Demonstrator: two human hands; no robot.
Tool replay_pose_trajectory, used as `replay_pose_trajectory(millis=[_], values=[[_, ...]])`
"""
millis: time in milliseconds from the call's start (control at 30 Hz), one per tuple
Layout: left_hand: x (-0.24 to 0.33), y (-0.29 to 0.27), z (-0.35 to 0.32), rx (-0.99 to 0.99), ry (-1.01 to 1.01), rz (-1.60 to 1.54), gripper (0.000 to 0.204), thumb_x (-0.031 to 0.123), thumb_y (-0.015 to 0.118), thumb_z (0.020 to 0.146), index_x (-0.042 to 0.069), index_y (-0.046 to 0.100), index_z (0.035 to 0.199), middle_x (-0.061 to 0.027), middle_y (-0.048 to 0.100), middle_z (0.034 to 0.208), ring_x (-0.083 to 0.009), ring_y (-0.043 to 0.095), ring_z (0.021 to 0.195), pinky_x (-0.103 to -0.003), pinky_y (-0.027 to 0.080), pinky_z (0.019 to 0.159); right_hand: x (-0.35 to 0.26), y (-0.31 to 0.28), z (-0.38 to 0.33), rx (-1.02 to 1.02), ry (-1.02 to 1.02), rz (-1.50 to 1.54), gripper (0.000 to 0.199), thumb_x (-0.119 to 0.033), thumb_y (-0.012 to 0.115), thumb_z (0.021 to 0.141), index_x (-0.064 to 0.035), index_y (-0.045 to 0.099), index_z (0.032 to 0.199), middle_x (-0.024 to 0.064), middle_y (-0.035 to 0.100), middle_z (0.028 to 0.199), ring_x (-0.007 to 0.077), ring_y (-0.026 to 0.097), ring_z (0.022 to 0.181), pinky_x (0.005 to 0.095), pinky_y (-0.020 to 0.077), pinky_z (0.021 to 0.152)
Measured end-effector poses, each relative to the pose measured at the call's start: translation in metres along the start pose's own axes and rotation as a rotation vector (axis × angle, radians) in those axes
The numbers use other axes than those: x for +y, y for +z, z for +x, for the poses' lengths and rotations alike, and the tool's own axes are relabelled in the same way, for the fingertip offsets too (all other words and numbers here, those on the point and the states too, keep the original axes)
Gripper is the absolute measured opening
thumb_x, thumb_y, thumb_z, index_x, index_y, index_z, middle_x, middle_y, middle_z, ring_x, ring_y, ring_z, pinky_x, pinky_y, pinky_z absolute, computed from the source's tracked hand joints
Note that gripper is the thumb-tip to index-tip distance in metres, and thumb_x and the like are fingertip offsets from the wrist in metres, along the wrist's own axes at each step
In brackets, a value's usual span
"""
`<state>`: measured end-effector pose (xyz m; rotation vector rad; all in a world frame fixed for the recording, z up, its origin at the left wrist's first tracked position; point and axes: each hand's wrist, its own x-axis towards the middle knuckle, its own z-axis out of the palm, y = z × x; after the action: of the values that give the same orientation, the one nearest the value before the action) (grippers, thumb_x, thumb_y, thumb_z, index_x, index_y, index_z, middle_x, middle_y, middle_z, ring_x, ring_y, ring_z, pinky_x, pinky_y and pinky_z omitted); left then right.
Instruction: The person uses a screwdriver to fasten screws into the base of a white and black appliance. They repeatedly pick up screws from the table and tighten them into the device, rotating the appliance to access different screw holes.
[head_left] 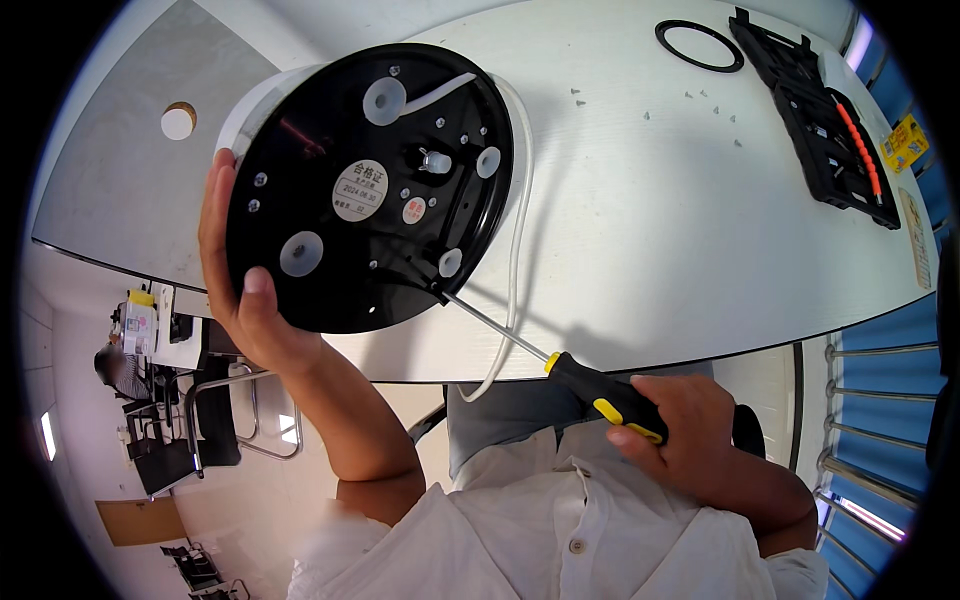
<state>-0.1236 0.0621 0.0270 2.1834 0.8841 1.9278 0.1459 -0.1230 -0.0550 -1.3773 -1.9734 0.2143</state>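
My left hand (245, 285) grips the left edge of a round appliance, tilted up so that its glossy black underside (320, 130) faces me. Several whitish rubber feet, small screws and two round labels show on that underside. A white power cord (524, 215) comes out near its top and loops down past the table edge. In my right hand (690, 420) is a screwdriver (590, 385) with a black and yellow handle. Its shaft points up and left, and the tip meets the lower right rim of the underside, beside a rubber foot; whether it sits in a screw is hidden.
Small loose screws (703, 95) lie on the white table (620, 200). At the back right are a black ring (700, 46), an open black tool case (825, 140) and a yellow box (904, 143). A cork-edged white disc (179, 122) sits on the grey surface at left.
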Motion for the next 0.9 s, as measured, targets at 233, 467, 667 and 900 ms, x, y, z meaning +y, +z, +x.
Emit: replay_pose_trajectory(millis=[233,467,667,900], values=[[0.000,0.000,-0.003,0.032,0.005,-0.001,0.065,0.039,0.044,0.078,-0.007,0.050,0.124,-0.0242,0.047,0.130,-0.0328,0.047,0.121,-0.042,0.041,0.100,0.005,0.002,0.009,0.076,-0.055,-0.007,0.047,-0.035,0.074,0.070,-0.0034,0.056,0.099,0.0064,0.055,0.075,0.0208,0.051,0.061,0.0347,0.0374,0.055],[0.003,0.004,-0.004,0.043,-0.019,-0.037,0.065,0.039,0.044,0.079,-0.007,0.050,0.124,-0.0248,0.047,0.131,-0.0330,0.047,0.121,-0.042,0.041,0.100,-0.001,0.004,0.006,0.080,-0.102,-0.090,0.041,-0.034,0.074,0.070,-0.0045,0.057,0.094,0.0034,0.053,0.066,0.0176,0.049,0.053,0.0320,0.0338,0.049],[0.003,0.004,-0.004,0.050,-0.009,-0.019,0.066,0.040,0.045,0.078,-0.008,0.050,0.124,-0.0242,0.047,0.131,-0.0327,0.046,0.122,-0.042,0.039,0.101,-0.009,-0.002,0.009,-0.104,0.234,0.175,0.035,-0.034,0.071,0.074,-0.0057,0.057,0.089,0.0048,0.055,0.062,0.0231,0.053,0.050,0.0344,0.0377,0.046],[0.002,0.000,-0.004,0.029,0.018,0.007,0.066,0.040,0.045,0.079,-0.007,0.050,0.124,-0.0232,0.047,0.131,-0.0323,0.043,0.124,-0.043,0.034,0.104,-0.013,-0.006,0.009,-0.169,0.286,0.098,0.039,-0.034,0.069,0.077,-0.0050,0.057,0.100,0.0055,0.054,0.067,0.0231,0.053,0.057,0.0354,0.0384,0.052]])
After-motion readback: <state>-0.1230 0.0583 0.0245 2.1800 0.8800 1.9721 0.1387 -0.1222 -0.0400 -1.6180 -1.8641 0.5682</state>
